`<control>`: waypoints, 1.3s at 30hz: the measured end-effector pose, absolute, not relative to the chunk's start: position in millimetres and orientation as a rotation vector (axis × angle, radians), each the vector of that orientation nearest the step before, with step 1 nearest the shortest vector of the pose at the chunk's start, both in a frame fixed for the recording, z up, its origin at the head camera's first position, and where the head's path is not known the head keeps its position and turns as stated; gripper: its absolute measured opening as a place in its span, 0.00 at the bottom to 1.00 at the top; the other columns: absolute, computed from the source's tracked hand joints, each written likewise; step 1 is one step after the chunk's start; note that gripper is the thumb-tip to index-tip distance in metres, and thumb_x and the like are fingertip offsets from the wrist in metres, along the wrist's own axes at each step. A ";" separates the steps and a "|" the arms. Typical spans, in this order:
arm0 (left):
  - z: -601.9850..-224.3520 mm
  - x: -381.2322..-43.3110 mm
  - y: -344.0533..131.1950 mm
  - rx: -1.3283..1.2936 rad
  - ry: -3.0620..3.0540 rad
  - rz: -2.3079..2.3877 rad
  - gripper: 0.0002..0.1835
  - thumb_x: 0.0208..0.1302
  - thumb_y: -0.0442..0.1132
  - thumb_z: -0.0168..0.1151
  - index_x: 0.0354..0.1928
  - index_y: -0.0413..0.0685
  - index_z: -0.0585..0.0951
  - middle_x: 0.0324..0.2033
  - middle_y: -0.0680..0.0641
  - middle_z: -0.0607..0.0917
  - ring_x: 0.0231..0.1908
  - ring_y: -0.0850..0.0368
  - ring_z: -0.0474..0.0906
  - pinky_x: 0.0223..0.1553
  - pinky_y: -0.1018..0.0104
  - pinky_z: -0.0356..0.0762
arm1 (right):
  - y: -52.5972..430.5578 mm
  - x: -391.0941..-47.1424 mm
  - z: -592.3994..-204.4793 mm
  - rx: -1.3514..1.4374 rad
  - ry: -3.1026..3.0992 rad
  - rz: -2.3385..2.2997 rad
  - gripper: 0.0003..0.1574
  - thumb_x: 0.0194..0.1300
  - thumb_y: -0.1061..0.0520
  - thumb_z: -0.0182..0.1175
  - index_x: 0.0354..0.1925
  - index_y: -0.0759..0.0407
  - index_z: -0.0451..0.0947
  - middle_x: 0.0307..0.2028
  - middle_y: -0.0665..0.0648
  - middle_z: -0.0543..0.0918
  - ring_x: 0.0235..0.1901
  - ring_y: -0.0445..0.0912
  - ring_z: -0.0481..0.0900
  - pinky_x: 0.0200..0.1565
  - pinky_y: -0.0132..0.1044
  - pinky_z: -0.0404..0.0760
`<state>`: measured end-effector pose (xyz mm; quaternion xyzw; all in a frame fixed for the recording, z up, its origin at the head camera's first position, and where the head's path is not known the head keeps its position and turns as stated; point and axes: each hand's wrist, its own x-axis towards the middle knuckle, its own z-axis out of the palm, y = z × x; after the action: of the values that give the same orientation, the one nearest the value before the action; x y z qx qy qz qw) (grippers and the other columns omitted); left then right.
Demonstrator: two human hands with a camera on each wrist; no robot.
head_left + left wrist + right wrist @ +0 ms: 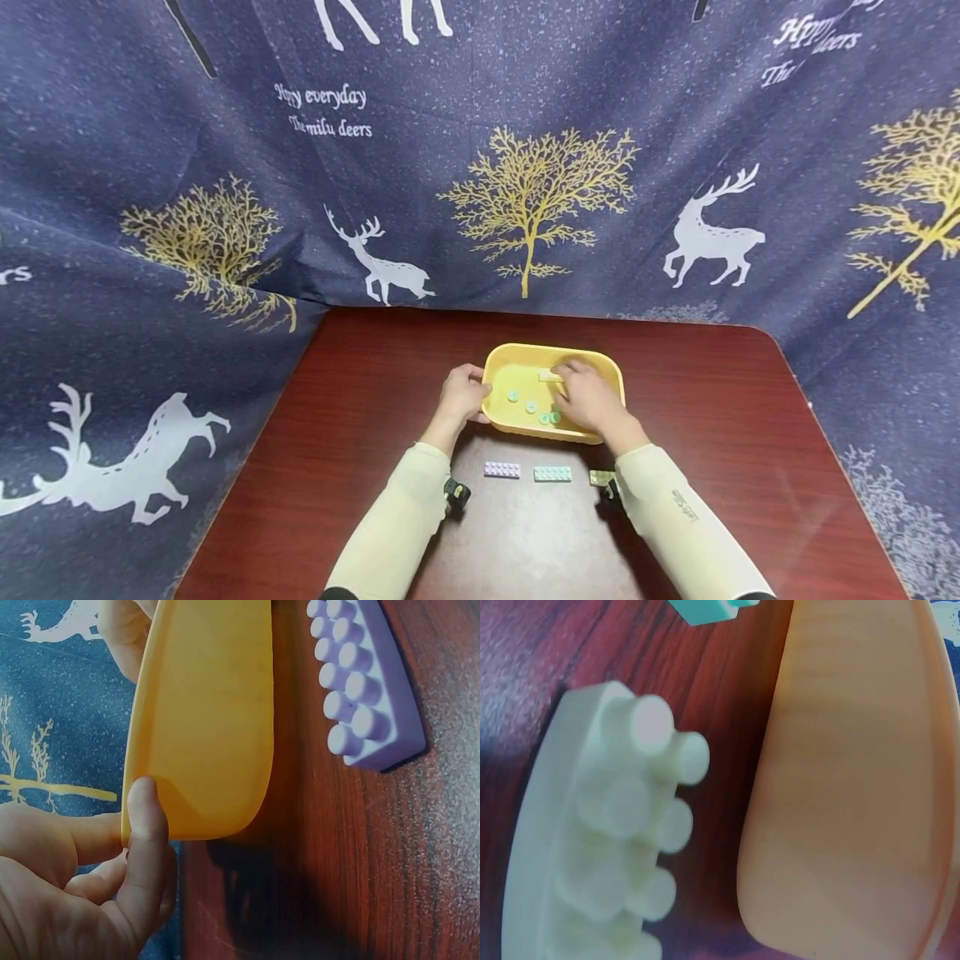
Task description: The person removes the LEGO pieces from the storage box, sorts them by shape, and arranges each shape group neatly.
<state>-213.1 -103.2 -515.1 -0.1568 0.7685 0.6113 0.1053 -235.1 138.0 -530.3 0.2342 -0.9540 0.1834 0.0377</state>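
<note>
A yellow plastic bin (517,357) stands on the table. My left hand (462,393) grips its left end, the thumb (148,814) on the outside near the rim. My right hand (592,400) reaches into the bin from the right. Its fingertips are right at the end of a pale yellow block (550,376); I cannot tell whether they pinch it. Several small green ring-like pieces (531,407) lie on the bin's floor. Part of the right hand (124,637) shows beyond the rim in the left wrist view, while the right wrist view shows only the bin's side wall (847,787).
In front of the bin, a purple studded brick (502,470), a mint-green one (552,474) and a pale yellow-green one (600,477) lie in a row. The right wrist partly covers the last. A dark blue cloth with deer and trees (480,208) hangs behind the brown table (720,433).
</note>
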 end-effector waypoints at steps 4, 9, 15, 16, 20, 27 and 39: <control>-515.4 -213.2 -102.4 -0.450 2.259 1.810 0.18 0.69 0.27 0.61 0.60 0.34 0.77 0.42 0.35 0.82 0.38 0.35 0.88 0.22 0.59 0.92 | 135.6 -236.3 -531.2 0.728 -2.926 0.575 0.28 0.65 0.56 0.67 0.60 0.65 0.79 0.62 0.66 0.79 0.62 0.64 0.76 0.70 0.60 0.76; -514.0 -212.6 -101.7 -0.449 2.261 1.804 0.18 0.70 0.27 0.61 0.60 0.33 0.77 0.41 0.35 0.82 0.38 0.35 0.88 0.22 0.58 0.92 | 134.5 -236.9 -532.1 0.716 -2.941 0.567 0.27 0.66 0.56 0.66 0.62 0.64 0.78 0.63 0.66 0.79 0.64 0.63 0.76 0.69 0.60 0.77; -512.7 -212.2 -101.5 -0.450 2.262 1.805 0.19 0.69 0.27 0.61 0.60 0.33 0.76 0.40 0.36 0.81 0.38 0.34 0.87 0.22 0.58 0.92 | 135.0 -238.2 -531.9 0.726 -2.950 0.537 0.27 0.66 0.55 0.66 0.61 0.64 0.79 0.62 0.65 0.79 0.64 0.63 0.75 0.71 0.58 0.76; -512.6 -212.4 -101.4 -0.451 2.261 1.806 0.19 0.69 0.27 0.61 0.60 0.33 0.76 0.40 0.36 0.81 0.39 0.34 0.87 0.22 0.58 0.92 | 135.2 -238.3 -531.7 0.729 -2.949 0.530 0.27 0.66 0.55 0.66 0.61 0.64 0.79 0.62 0.65 0.80 0.64 0.63 0.76 0.71 0.58 0.76; -512.1 -213.1 -101.2 -0.459 2.255 1.809 0.18 0.69 0.27 0.61 0.60 0.33 0.76 0.39 0.37 0.81 0.39 0.34 0.87 0.22 0.58 0.92 | 136.7 -238.6 -531.5 0.755 -2.931 0.497 0.23 0.65 0.55 0.68 0.56 0.63 0.82 0.59 0.66 0.82 0.61 0.63 0.77 0.69 0.58 0.77; -511.8 -213.2 -100.9 -0.465 2.263 1.805 0.19 0.69 0.27 0.61 0.61 0.33 0.76 0.39 0.37 0.80 0.39 0.34 0.87 0.22 0.57 0.92 | 139.0 -238.5 -530.9 0.773 -2.921 0.452 0.18 0.61 0.56 0.71 0.49 0.61 0.85 0.53 0.62 0.84 0.57 0.60 0.79 0.64 0.55 0.81; -511.9 -212.9 -101.8 -0.472 2.270 1.781 0.18 0.70 0.27 0.61 0.60 0.33 0.76 0.40 0.37 0.80 0.39 0.33 0.87 0.22 0.58 0.92 | 140.1 -238.6 -532.0 0.773 -2.973 0.426 0.18 0.56 0.58 0.75 0.45 0.58 0.85 0.46 0.59 0.85 0.50 0.56 0.83 0.53 0.53 0.88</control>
<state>-212.9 -101.8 -511.9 -0.1605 0.7719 0.6055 0.1086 -238.6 140.1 -532.0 0.2493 -0.9584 0.1372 0.0200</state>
